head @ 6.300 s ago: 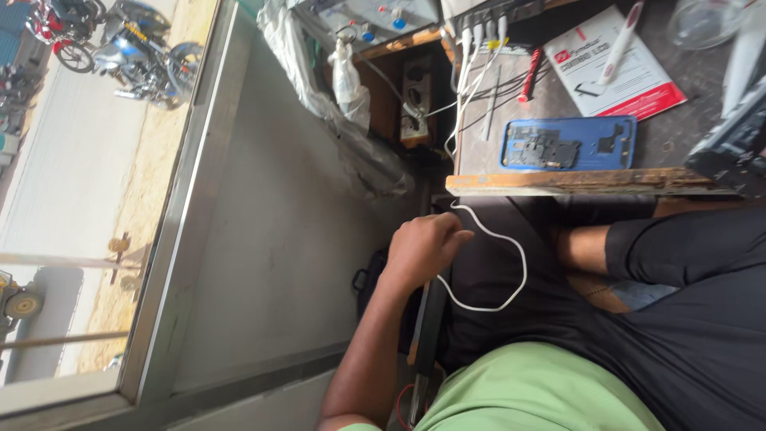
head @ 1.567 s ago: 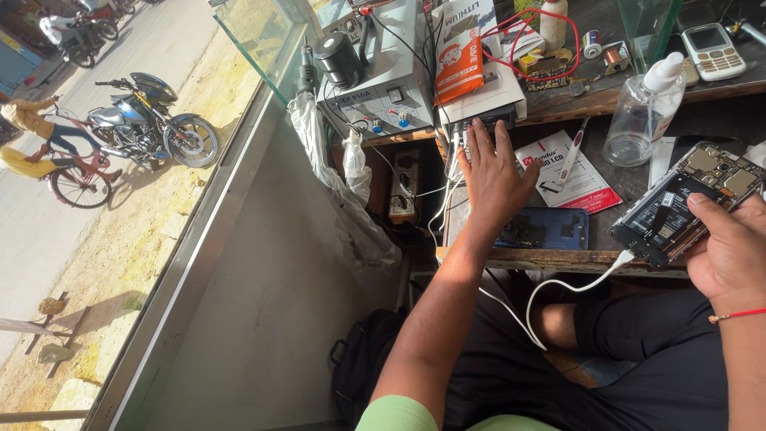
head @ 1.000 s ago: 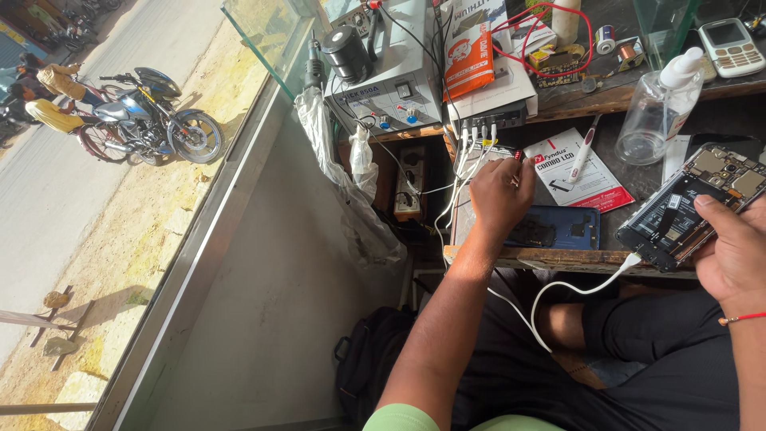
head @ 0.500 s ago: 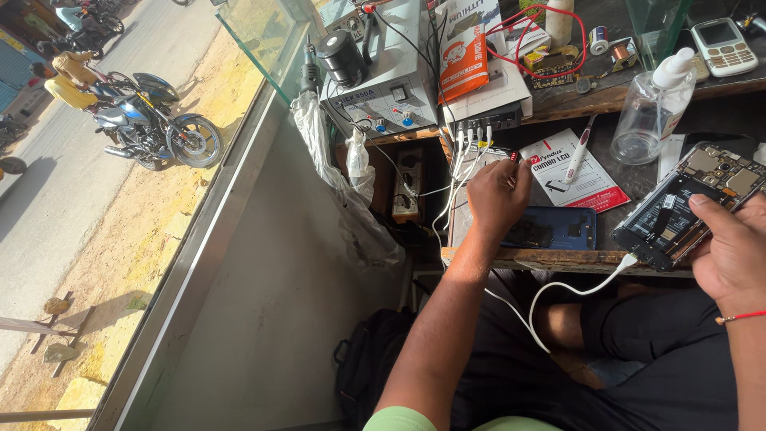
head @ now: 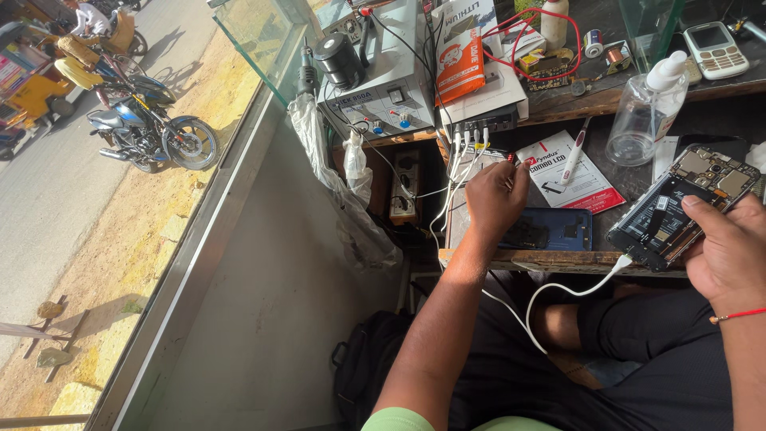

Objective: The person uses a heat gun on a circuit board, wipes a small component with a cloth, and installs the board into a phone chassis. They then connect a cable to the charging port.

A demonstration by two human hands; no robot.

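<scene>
Opened phone (head: 682, 206), lower edge under right hand (head: 730, 255)

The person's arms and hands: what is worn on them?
Both forearms are bare. The left hand has no glove, ring or band that I can see. The right hand is also ungloved, with a thin red thread bracelet around the wrist. A light green sleeve edge shows at the left upper arm.

Left hand (head: 496, 199): fingertips hidden among white cables (head: 463, 152).
Right hand (head: 730, 255): cut off by frame edge.
Opened phone (head: 678, 203): lower corner covered.
</scene>
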